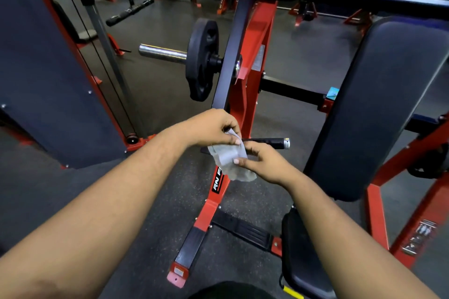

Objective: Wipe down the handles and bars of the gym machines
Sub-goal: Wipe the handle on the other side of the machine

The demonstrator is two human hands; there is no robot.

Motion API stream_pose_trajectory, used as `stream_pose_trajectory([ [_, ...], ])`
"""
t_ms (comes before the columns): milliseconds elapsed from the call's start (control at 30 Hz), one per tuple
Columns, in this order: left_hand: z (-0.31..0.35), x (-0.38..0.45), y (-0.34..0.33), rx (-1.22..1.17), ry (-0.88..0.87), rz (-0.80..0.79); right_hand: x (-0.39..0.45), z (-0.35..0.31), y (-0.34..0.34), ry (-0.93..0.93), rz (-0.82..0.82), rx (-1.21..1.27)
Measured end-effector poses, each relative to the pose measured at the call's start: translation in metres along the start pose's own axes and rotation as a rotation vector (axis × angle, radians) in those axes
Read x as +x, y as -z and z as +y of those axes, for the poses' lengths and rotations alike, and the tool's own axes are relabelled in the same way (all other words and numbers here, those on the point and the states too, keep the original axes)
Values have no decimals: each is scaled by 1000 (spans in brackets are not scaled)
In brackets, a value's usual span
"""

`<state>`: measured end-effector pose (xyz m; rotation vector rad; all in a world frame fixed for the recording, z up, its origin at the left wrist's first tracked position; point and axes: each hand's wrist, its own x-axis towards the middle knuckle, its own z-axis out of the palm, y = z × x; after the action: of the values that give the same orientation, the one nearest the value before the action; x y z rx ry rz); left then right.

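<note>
A pale grey wipe [229, 161] is stretched between both hands in the middle of the view. My left hand [211, 128] pinches its upper edge. My right hand [263, 161] pinches its right side. Just behind the wipe, a short black handle [269, 141] with a chrome end cap sticks out to the right from the red and black machine frame [245, 94]. The wipe hangs in front of the handle's inner end and hides it. Whether the wipe touches the handle I cannot tell.
A black weight plate [202, 60] sits on a chrome sleeve [162, 52] left of the frame. A dark padded backrest [379, 104] stands at right, a seat pad [301, 260] below it. A dark weight-stack cover [41, 63] with cables rises at left. Rubber floor lies between.
</note>
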<state>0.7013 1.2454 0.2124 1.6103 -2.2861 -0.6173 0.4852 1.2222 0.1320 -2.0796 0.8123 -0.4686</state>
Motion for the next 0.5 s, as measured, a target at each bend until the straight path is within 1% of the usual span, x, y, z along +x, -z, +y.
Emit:
stream_pose_trajectory([
  [67, -8, -3, 5, -86, 20, 35, 0, 1, -7, -9, 65, 109],
  [100, -13, -5, 3, -160, 31, 94, -1, 2, -9, -27, 102, 190],
  [133, -20, -8, -5, -274, 67, 189, -3, 0, -11, -54, 133, 276],
  [200, -32, -20, -37, -625, 241, 415, -7, -1, -19, -133, 160, 493],
  [233, -35, -29, -58, -802, 357, 459, -8, -1, -26, -179, 177, 610],
  [267, -36, -37, -80, -943, 468, 420, -8, 0, -33, -228, 196, 705],
  [300, -37, -47, -105, -1034, 572, 305, -8, 0, -40, -278, 218, 786],
  [333, -32, -56, -124, -1111, 636, 164, -8, -1, -46, -324, 243, 835],
  [367, -27, -61, -138, -1174, 667, 61, -9, -2, -51, -368, 261, 867],
  [400, -22, -64, -147, -1243, 683, 35, -11, -4, -55, -404, 264, 862],
  [467, -15, -63, -149, -1356, 649, 126, -13, -3, -59, -439, 238, 796],
  [500, -17, -61, -147, -1365, 605, 185, -12, -2, -59, -438, 230, 758],
])
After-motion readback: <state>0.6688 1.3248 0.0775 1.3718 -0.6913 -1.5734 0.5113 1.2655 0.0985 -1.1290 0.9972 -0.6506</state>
